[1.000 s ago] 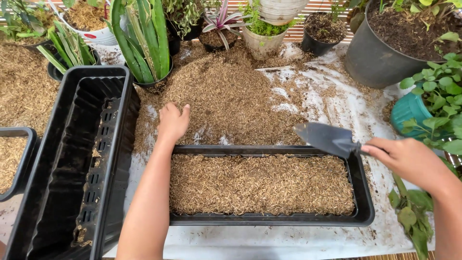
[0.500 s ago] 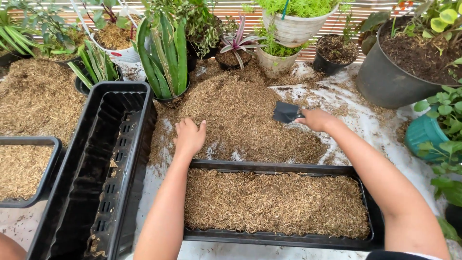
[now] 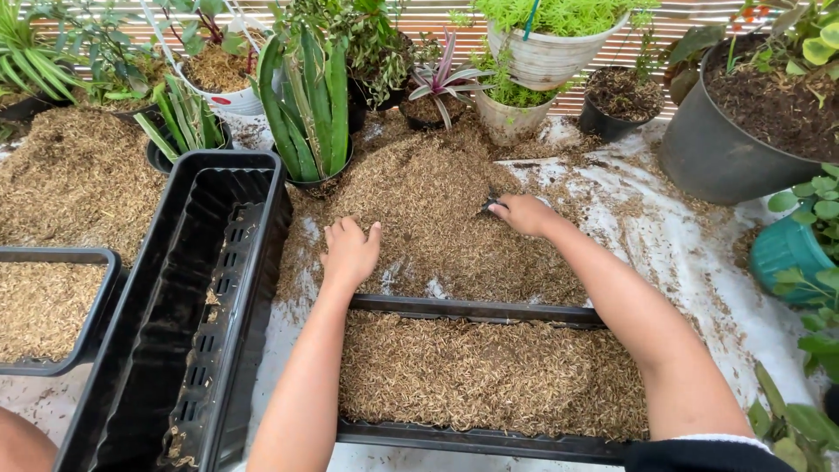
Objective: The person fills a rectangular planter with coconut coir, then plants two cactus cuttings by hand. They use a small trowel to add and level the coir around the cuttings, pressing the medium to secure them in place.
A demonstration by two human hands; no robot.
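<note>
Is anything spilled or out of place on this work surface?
Yes. Loose husk material lies heaped on the white sheet, with stray bits scattered beyond the pile. The black tray near the hands holds its filling neatly. Nothing looks damaged.

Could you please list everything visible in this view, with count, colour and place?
husk pile: one, brown, centre of the sheet, behind the tray
shallow tray: one, black, filled with husks, nearest the camera
deep planter: one, black, empty, left of the tray
second tray: one, black, husk-filled, far left
white sheet: one, under everything
snake plant: one, green, in a dark pot behind the pile
large pot: one, grey, soil-filled, upper right
teal pot: one, right edge
white pots: at least two, at the back, with plants
scoop: one, dark, mostly buried in the pile
left hand: flat on the pile
right hand: gripping the scoop
</note>
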